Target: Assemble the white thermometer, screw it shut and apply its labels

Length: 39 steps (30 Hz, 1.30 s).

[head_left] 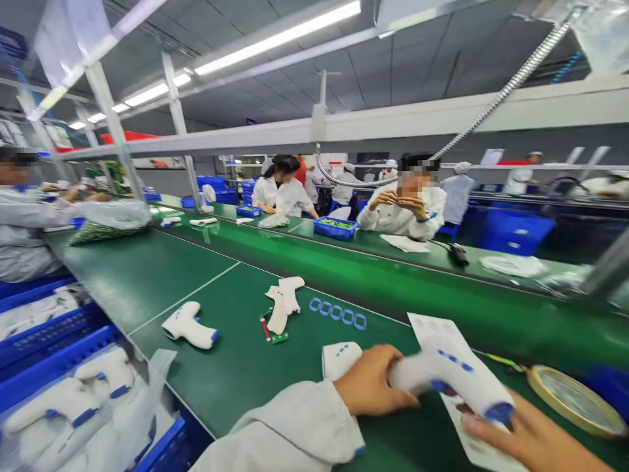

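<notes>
My left hand (373, 383) wraps around a white handheld infrared thermometer (452, 377) with blue trim and blue dots. My right hand (525, 436) sits under its blue-tipped end, fingers against it, over a printed paper sheet (442, 341). A white housing piece (341, 360) lies just left of my left hand. Further up the green belt lie a finished-looking thermometer (189, 326), two white housing shells (285, 305) over a small green circuit board (274, 332), and a row of several blue rings (337, 313).
A roll of tape (574, 400) lies right of my right hand. Blue bins of white thermometers (63, 400) stand at the lower left. A co-worker (29, 223) sits at the left. Other workers sit along a second green belt (393, 255) beyond, with blue crates.
</notes>
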### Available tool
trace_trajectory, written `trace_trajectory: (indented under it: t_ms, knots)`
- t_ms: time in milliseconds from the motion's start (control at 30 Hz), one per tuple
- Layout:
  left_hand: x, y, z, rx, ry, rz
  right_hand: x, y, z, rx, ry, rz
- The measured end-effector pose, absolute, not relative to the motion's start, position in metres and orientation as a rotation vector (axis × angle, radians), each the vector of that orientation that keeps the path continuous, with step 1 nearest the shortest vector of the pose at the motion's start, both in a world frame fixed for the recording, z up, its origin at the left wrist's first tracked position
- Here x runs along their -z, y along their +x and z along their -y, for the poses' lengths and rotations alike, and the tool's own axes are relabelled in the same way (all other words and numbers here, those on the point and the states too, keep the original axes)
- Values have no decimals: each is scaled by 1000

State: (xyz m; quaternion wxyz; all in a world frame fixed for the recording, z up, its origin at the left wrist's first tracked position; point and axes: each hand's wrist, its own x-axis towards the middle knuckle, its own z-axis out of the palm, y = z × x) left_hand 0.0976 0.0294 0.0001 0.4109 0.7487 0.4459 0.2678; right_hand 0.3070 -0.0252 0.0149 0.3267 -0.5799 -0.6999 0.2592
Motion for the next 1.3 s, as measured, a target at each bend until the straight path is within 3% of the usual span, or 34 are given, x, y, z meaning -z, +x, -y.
trace_trajectory:
  t_ms: [33, 133, 333, 500, 633, 800, 933, 1067, 1233, 1300]
  knots:
    - [-4, 96, -27, -733, 1902, -1155, -24, 311, 28, -848, -1504, 1793]
    - [-11, 95, -23, -824, 1935, -1191, -52, 306, 32, -849, -1627, 1714]
    - [-8, 91, -27, -984, 1949, -1177, -88, 292, 28, -407, -1614, 1833]
    - [-10, 84, -37, -1222, 1850, -1190, -87, 310, 16, 70, -1480, 1759]
    - [-10, 83, -39, -1288, 1797, -1176, -83, 313, 14, -15, -1578, 2165]
    - [-9, 83, -39, -1306, 1766, -1157, -78, 309, 20, 173, -1542, 1857]
    - [-9, 83, -38, -1318, 1754, -1142, -71, 310, 22, 86, -1527, 2098]
    - [-10, 82, -38, -1323, 1739, -1139, -72, 314, 23, 194, -1567, 1840]
    - [-12, 81, -40, -1335, 1738, -1130, -77, 315, 23, 85, -1581, 2092]
    - [-12, 80, -39, -1337, 1747, -1120, -77, 315, 25, 136, -1597, 1955]
